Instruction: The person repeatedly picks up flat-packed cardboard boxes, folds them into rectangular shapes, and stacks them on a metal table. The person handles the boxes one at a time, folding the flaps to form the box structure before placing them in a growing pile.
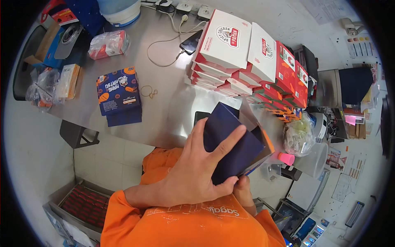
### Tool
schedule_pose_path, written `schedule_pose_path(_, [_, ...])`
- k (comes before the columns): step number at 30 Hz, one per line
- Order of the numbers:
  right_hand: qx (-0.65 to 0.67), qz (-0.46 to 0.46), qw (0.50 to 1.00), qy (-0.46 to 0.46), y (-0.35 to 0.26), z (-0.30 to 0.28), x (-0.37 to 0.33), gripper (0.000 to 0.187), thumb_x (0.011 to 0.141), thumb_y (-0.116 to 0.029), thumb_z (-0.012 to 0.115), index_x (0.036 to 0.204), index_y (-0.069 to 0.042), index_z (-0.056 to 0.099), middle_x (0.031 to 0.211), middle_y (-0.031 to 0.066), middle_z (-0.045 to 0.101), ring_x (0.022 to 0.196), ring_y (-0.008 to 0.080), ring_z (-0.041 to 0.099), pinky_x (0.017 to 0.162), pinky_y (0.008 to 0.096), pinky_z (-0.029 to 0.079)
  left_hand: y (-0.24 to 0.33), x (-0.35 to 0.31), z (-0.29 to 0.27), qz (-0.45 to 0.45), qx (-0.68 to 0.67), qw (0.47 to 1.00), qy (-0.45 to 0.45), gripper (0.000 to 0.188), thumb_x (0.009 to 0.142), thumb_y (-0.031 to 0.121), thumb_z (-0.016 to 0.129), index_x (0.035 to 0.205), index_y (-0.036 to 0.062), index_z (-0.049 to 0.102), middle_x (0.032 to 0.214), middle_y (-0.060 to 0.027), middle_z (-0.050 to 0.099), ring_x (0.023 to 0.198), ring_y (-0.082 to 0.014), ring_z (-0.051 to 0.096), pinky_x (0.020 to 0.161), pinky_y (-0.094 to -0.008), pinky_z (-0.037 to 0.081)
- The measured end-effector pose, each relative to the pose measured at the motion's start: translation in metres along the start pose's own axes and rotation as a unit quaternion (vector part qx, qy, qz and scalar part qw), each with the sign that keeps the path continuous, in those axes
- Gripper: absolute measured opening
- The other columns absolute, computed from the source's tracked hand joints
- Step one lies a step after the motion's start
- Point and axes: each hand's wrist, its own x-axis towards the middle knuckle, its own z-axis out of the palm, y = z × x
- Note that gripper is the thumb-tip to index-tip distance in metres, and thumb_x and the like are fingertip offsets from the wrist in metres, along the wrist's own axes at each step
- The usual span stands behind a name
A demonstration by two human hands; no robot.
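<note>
A dark blue cardboard food box [232, 144] is tilted in front of my chest, with loose flaps and an orange outer edge showing at its right side. My left hand [201, 162] grips it from the left, thumb low and index finger stretched across the blue panel. Below the box's lower right corner, my right hand [243, 187] holds it too; most of its fingers are hidden behind the cardboard. To the left on the steel table [162, 105] lies a stack of flat blue cartons [119, 96] with orange pictures.
Tall stacks of white and red boxes [224, 41] stand at the back right. A phone [191, 42] on a charging cable lies beside them. Rubber bands [149, 92] sit near the flat cartons. A pink cup [286, 159] and a plastic bag [299, 136] are at right.
</note>
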Motion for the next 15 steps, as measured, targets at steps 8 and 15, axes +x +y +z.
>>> schedule_pose_path(8, [0.01, 0.003, 1.0, -0.024, 0.007, -0.006, -0.009, 0.06, 0.081, -0.026, 0.077, 0.128, 0.002, 0.053, 0.123, 0.0101, 0.057, 0.116, 0.0231, 0.054, 0.099, 0.0372, 0.043, 0.014, 0.013, -0.012, 0.014, 0.001, 1.0, 0.006, 0.099, 0.061, 0.036, 0.086, 0.147, 0.0222, 0.04, 0.15, -0.0398, 0.016, 0.138, -0.0638, 0.019, 0.113, -0.0661, 0.023])
schedule_pose_path(15, [0.021, 0.0, 0.999, -0.043, 0.012, -0.01, -0.011, 0.061, 0.08, -0.026, 0.078, 0.128, 0.003, 0.053, 0.123, 0.0105, 0.058, 0.116, 0.0235, 0.054, 0.099, 0.0371, 0.043, 0.012, 0.03, -0.029, 0.045, 0.016, 0.998, 0.038, 0.075, 0.065, 0.037, 0.084, 0.131, 0.0165, 0.055, 0.14, -0.0303, 0.033, 0.131, -0.0549, 0.033, 0.108, -0.0567, 0.034])
